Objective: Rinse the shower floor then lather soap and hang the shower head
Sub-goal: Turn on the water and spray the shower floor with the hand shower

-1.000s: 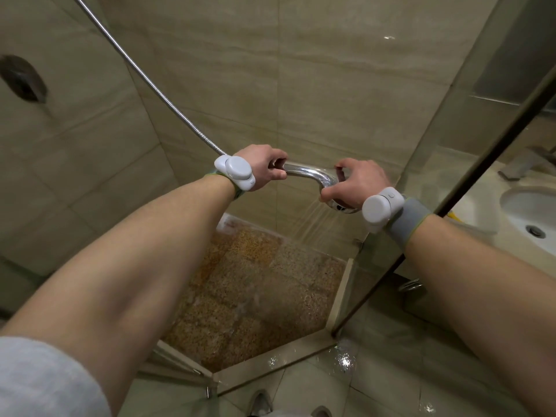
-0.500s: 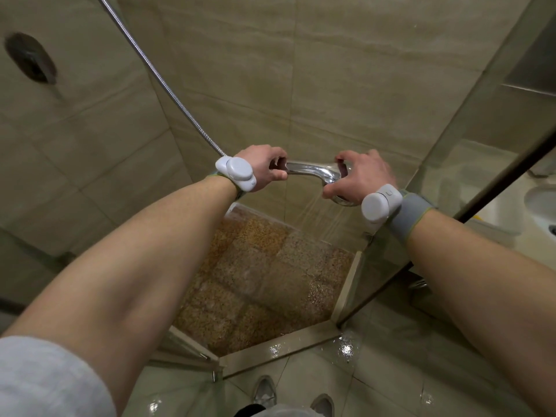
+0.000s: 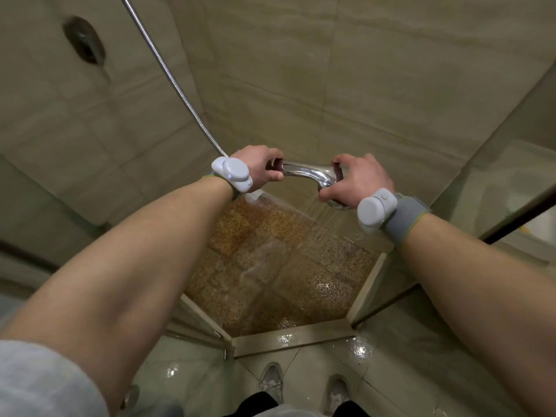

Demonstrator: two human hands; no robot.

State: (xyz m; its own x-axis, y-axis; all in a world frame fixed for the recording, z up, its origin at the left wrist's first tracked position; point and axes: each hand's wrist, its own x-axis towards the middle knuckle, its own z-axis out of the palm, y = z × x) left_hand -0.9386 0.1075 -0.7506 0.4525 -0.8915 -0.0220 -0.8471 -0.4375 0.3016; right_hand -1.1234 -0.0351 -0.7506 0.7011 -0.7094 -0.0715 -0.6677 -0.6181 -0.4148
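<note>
A chrome shower head [image 3: 310,176] is held out over the shower stall with both hands. My left hand [image 3: 260,168] grips its handle where the metal hose [image 3: 168,76] joins. My right hand [image 3: 359,180] holds the spray end, its face mostly hidden under my fingers. Water streams down and to the left from the head onto the brown speckled shower floor [image 3: 270,272], which is wet and glistening.
Beige tiled walls surround the stall, with a dark round fitting [image 3: 84,43] high on the left wall. A glass panel [image 3: 496,191] stands on the right. A raised threshold [image 3: 288,335] borders the wet outer floor, where my shoes [image 3: 272,383] stand.
The view has tilted down and turned left, bringing the threshold and my shoes into sight. Both hands keep the same hold on the shower head, and water keeps spraying.
</note>
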